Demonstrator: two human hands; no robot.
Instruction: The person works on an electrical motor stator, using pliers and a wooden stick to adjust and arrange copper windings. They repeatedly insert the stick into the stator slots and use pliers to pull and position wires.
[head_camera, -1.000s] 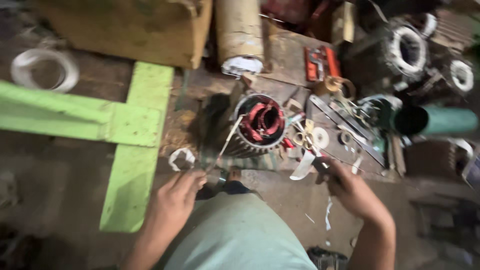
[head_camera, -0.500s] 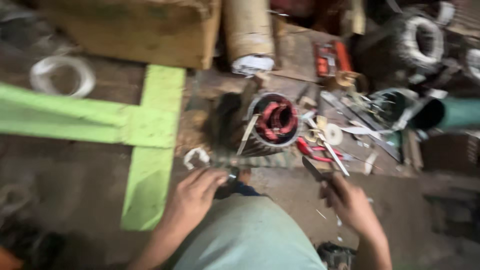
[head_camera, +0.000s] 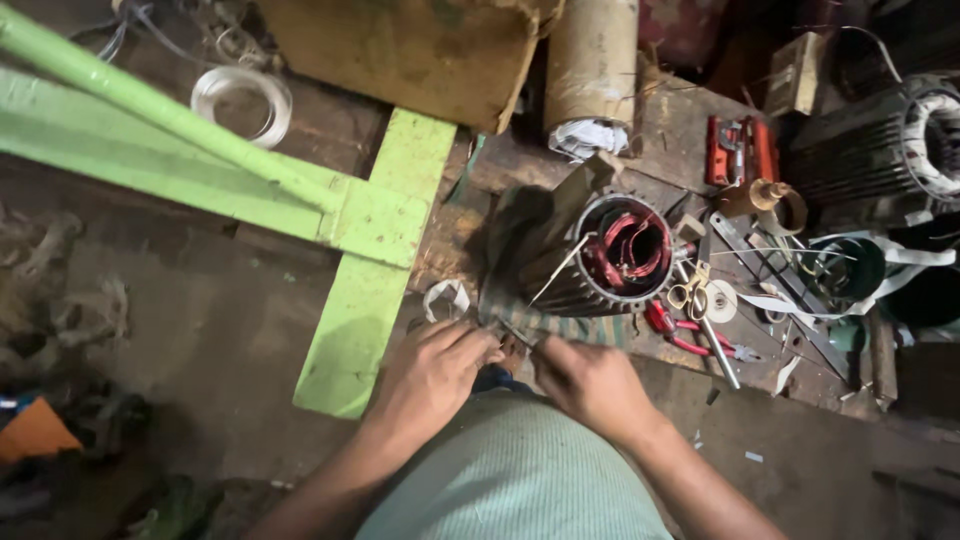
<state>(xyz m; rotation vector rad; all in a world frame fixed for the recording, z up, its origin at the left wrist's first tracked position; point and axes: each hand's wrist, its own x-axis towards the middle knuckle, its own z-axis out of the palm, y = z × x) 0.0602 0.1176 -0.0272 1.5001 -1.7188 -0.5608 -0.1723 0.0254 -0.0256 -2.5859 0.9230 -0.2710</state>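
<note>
Fingers of the left hand and right hand curled and pinched together on a small dark piece between them, too small to identify, held just above the lap in ribbed pale green cloth. Just beyond the knuckles, a finned grey metal motor stator lying on its side on the worn wooden worktop, round bore showing glossy red copper windings, thin pale strips poking out of the slots. Beside it to the right, small scissors, red-handled pliers and a roll of white tape. Farther back, a cardboard tube stuffed with white paper, a red tool, another ribbed stator. Off to the left, a chipped green-painted metal frame, a coil of clear tubing, dusty dark floor
</note>
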